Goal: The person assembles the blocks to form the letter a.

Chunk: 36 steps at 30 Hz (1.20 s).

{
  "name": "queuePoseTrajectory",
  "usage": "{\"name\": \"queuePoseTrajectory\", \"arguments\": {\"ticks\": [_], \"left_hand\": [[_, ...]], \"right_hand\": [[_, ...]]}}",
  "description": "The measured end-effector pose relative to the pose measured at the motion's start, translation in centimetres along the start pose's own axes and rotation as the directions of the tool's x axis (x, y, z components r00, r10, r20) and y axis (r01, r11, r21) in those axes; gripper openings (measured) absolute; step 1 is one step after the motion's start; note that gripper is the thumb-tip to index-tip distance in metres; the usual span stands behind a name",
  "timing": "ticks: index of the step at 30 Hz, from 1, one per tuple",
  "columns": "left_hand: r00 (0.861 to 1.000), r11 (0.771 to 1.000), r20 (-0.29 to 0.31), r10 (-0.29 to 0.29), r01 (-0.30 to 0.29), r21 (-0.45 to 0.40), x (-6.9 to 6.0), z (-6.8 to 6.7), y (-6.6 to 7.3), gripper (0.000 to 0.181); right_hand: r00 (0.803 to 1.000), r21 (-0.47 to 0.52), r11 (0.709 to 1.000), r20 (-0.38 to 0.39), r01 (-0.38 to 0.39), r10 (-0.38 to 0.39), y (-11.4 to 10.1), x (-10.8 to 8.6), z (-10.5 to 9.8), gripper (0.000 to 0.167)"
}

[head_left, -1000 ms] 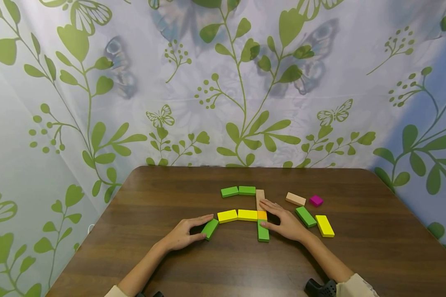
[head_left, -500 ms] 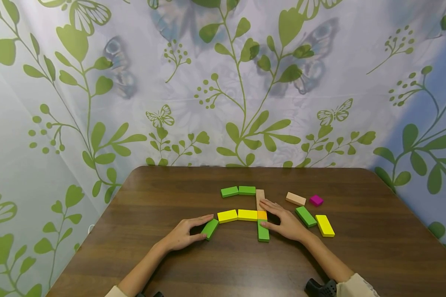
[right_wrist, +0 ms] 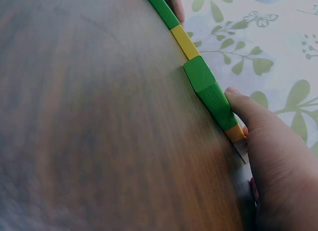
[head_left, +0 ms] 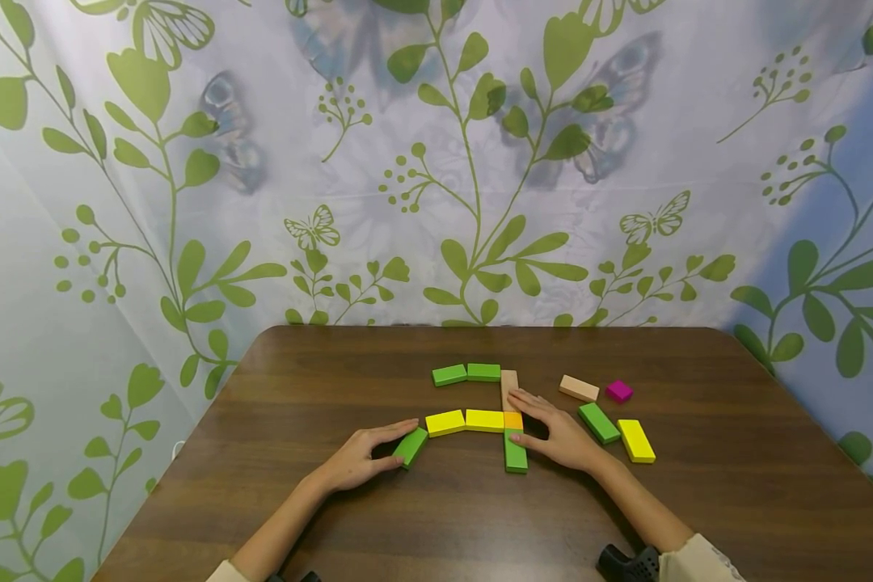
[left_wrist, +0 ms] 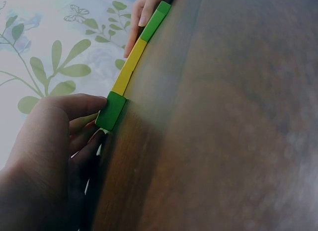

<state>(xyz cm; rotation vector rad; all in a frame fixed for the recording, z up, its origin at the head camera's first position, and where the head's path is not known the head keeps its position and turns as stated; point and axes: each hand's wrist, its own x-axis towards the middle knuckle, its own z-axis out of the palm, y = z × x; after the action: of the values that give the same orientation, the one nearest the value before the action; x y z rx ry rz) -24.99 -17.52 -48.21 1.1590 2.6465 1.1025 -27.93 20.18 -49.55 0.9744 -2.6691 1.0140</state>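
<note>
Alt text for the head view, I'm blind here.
Left hand pinches a green block near two yellow blocks; right hand touches a line of tan, orange and green blocks. Two more green blocks lie farther back, four loose blocks right, on a brown table.

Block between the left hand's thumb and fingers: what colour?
Green; that block shows best in the head view.

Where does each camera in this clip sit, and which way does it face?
Head: on the head, facing forward and down at the brown wood-grain table; left hand, right hand and forearms show.
Left wrist: worn there, facing a green rectangular block; that hand shows near, the other beyond.
Right wrist: worn there, facing another green rectangular block; that hand shows near, the other beyond.
Shared: both wrist views show yellow rectangular blocks between the hands.
</note>
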Motion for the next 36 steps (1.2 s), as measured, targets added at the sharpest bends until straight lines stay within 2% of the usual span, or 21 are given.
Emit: {"name": "queuePoseTrajectory", "arguments": {"ticks": [12,24,36], "left_hand": [[1.0,1.0,0.001,0.02,-0.02,0.011,-0.03,0.09,-0.08,0.054],[1.0,1.0,0.011,0.014,-0.014,-0.003,0.01,0.04,-0.27,0.054],[1.0,1.0,0.019,0.013,-0.013,0.012,0.03,0.04,-0.08,0.054]], "right_hand": [[1.0,-0.002,1.0,0.005,0.006,-0.006,0.13,0.03,0.02,0.067],[1.0,0.009,1.0,0.014,-0.013,0.013,0.34,0.05,0.04,0.068],[1.0,-0.001,1.0,0.012,0.004,-0.004,0.32,0.06,0.09,0.068]]}}
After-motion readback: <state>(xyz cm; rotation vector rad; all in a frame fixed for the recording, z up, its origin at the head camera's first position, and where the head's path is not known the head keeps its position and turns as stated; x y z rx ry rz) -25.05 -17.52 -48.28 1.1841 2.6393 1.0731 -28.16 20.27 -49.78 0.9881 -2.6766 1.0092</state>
